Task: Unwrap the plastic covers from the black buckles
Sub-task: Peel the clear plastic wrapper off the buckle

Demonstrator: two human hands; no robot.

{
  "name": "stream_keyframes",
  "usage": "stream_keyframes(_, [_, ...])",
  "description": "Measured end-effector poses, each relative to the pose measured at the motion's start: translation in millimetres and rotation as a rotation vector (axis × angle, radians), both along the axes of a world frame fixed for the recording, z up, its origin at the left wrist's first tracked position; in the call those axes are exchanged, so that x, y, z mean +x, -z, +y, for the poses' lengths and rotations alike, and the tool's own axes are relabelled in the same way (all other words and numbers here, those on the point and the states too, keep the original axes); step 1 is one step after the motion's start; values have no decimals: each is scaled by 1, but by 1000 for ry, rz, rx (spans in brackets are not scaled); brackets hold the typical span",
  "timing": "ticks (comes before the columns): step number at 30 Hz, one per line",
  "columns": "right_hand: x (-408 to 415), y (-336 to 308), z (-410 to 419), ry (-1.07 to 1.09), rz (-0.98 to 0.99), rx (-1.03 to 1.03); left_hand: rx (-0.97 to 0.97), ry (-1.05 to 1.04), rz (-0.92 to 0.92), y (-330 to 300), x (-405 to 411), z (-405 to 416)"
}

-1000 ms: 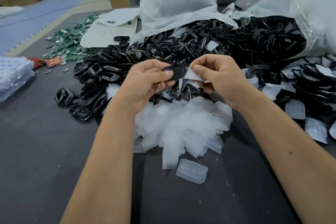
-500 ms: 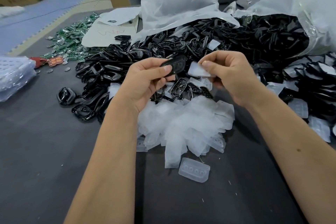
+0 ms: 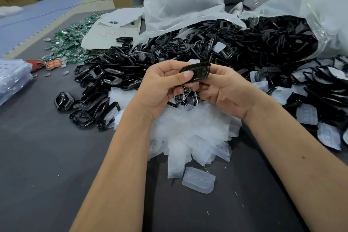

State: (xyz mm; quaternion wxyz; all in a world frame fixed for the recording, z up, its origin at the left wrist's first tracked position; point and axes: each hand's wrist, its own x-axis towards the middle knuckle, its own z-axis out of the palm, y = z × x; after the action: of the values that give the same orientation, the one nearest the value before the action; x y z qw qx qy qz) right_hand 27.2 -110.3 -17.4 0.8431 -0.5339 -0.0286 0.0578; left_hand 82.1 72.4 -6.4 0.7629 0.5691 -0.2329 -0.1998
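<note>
While the left hand (image 3: 165, 88) pinched the black buckle (image 3: 195, 71) at frame centre and the right hand (image 3: 226, 90) curled its fingers under it, that small, stiff, glossy piece looked light and slippery, best gripped by its edges.

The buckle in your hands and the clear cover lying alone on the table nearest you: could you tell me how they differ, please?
The buckle is glossy black; the clear cover is frosted and see-through. The buckle is held up between the left hand and right hand; the cover lies flat on the grey table, touched by neither hand. The cover shows a row of round bumps; the buckle shows darker recesses. Both are small moulded pieces.
</note>
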Motion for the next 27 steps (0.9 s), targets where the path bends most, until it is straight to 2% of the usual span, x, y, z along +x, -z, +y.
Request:
stream_keyframes(8, [0,4,-5,-65,-27,47,50,38,-9,2,0,-2])
stream_keyframes(15, [-1,6,-3,-114,-233,119,-50,-2,10,4,2,-4])
stream_keyframes(18, [0,4,0,-25,-259,64,-106,2,28,4,1,-6])
stream_keyframes(21, [0,3,1,184,-210,37,-146,-38,75,3,1,-8])
stream_keyframes(24, [1,3,0,405,-155,-24,-157,-240,127,4,4,-10])
stream_keyframes(27, [1,3,-2,495,-143,-69,-66,-435,65,8,7,-12])
